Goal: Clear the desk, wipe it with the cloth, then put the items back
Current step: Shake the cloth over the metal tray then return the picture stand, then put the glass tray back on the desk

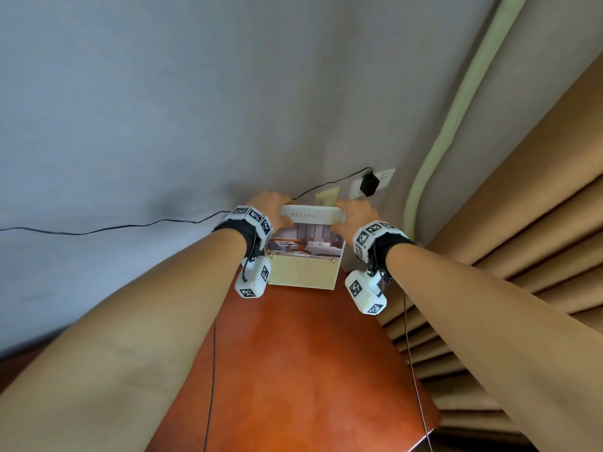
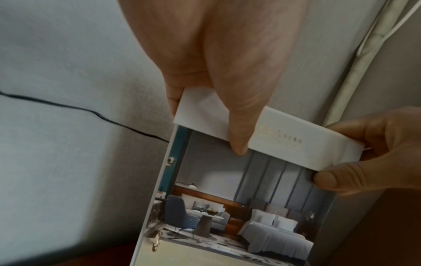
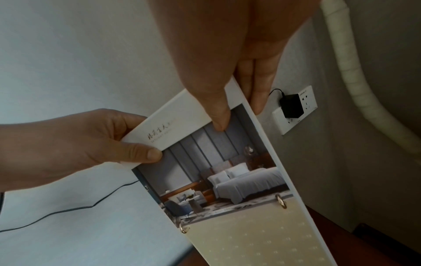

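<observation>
Head view: we pinch the desk calendar at its white top corners, left hand and right hand both clamped, above the desk.

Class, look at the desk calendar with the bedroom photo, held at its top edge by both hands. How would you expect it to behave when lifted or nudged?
The desk calendar probably lifts stiffly: its board looks flat and unbent under the left hand and right hand. It seems light, since a fingertip grip holds it. The ring-hung page may swing, and the upright stand could tip if pushed.
</observation>
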Tool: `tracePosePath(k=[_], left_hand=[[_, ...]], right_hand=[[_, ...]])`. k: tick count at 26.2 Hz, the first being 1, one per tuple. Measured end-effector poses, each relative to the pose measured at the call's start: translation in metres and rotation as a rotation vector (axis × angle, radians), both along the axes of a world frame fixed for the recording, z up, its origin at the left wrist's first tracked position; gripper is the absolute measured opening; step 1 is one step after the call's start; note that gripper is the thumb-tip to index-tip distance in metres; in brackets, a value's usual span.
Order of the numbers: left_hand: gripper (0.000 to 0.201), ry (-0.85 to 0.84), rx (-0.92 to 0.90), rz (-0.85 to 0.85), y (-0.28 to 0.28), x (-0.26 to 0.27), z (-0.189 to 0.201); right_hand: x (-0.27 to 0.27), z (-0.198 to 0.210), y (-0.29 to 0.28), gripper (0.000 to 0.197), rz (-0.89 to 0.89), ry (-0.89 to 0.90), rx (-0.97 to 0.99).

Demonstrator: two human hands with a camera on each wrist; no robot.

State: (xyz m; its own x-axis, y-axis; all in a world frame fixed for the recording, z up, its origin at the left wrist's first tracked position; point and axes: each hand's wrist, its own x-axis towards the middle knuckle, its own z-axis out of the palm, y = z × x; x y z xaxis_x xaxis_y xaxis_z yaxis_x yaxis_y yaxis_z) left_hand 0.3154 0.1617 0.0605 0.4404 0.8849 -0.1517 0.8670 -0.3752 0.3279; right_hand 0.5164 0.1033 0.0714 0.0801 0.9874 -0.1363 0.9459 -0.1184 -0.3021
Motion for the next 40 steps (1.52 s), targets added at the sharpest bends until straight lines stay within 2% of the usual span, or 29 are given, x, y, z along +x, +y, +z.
tracePosePath(k=[5,11,15,20,25,31,34,40], left_hand=[[0.03,0.044,0.043,-0.007,0.025,0.009,-0.023],[0.038,0.054,0.06,-0.018,0.034,0.024,-0.024],[0.043,0.095,0.013,0.011,0.028,0.018,-0.016],[0.063,0.18,0.062,0.047,-0.003,0.003,0.023],[0.079,0.188,0.095,0.057,-0.06,-0.023,0.086],[0.08,0.156,0.084,0.162,-0.148,-0.074,0.138],[0.079,0.137,0.073,0.213,-0.196,-0.098,0.15],[0.079,0.189,-0.05,0.39,-0.3,-0.183,0.139]], right_hand=[[0.001,-0.023,0.03,0.032,-0.029,-0.079,-0.046],[0.008,-0.03,0.034,0.045,-0.068,-0.075,-0.082],[0.009,-0.016,0.025,0.054,-0.012,-0.114,-0.095],[0.004,0.027,-0.008,0.059,0.044,-0.195,-0.059],[-0.011,0.085,-0.051,0.054,0.151,-0.255,-0.034],[-0.059,0.13,-0.118,0.048,0.284,-0.261,0.014],[-0.087,0.134,-0.145,0.046,0.328,-0.22,0.041],[-0.172,0.132,-0.211,0.062,0.482,-0.177,0.028]])
